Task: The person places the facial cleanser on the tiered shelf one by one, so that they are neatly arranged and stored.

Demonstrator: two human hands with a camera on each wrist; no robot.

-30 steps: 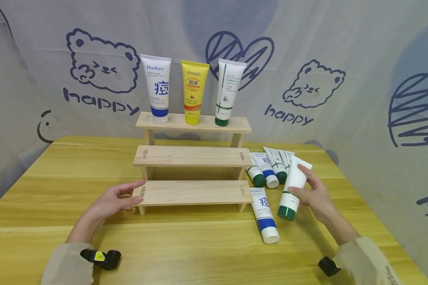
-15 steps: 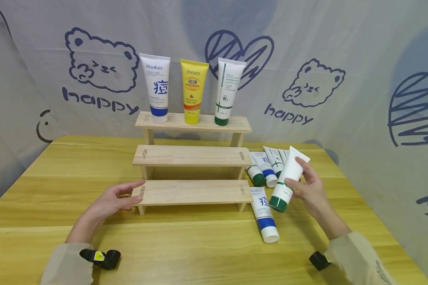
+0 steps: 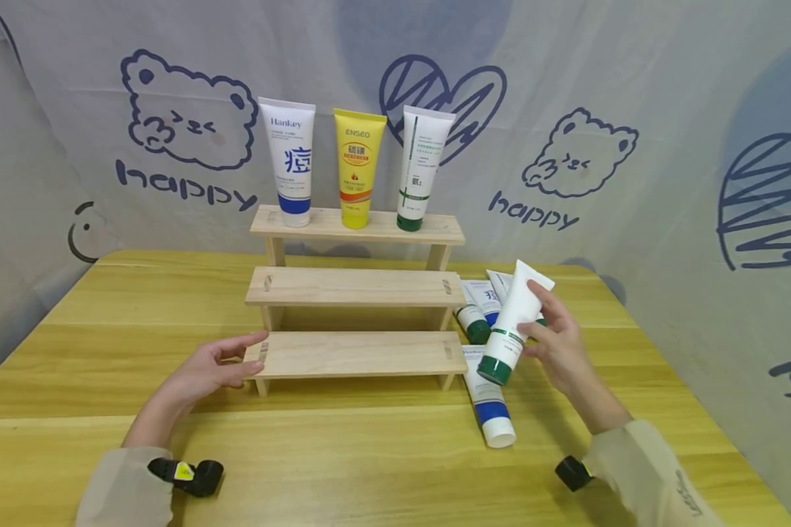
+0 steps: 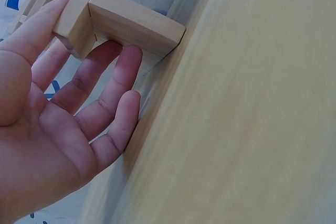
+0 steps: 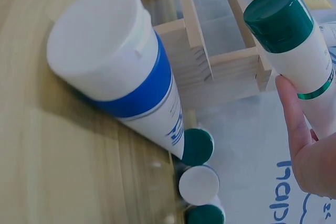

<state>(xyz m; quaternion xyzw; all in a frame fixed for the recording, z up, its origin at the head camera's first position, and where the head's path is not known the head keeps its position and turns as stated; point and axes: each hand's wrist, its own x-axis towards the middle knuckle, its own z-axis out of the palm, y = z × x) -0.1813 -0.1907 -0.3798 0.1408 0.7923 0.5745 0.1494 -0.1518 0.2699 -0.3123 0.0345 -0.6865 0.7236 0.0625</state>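
My right hand (image 3: 560, 348) grips a white squeeze tube with a green cap (image 3: 515, 311), tilted cap-down above the tubes lying right of the stand. In the right wrist view that green cap (image 5: 281, 19) points toward the camera. My left hand (image 3: 207, 373) holds the left end of the lowest step of a three-step wooden display stand (image 3: 362, 355). The left wrist view shows its fingers (image 4: 113, 95) curled by the step's end and leg. On the top step stand a white-and-blue tube (image 3: 288, 161), a yellow tube (image 3: 358, 168) and a white-and-green tube (image 3: 425, 168), caps down.
A white-and-blue tube (image 3: 491, 402) lies on the wooden table (image 3: 343, 468) by the stand's right front leg. Behind it lie several more tubes, among them a green-capped one (image 3: 476, 327), partly hidden by the held tube. A printed cloth (image 3: 395, 44) hangs behind the table.
My right hand has carried the green-capped tube left and slightly up, toward the stand, and it now overlaps the lying white-and-blue tube in view. My left hand has stayed on the step.
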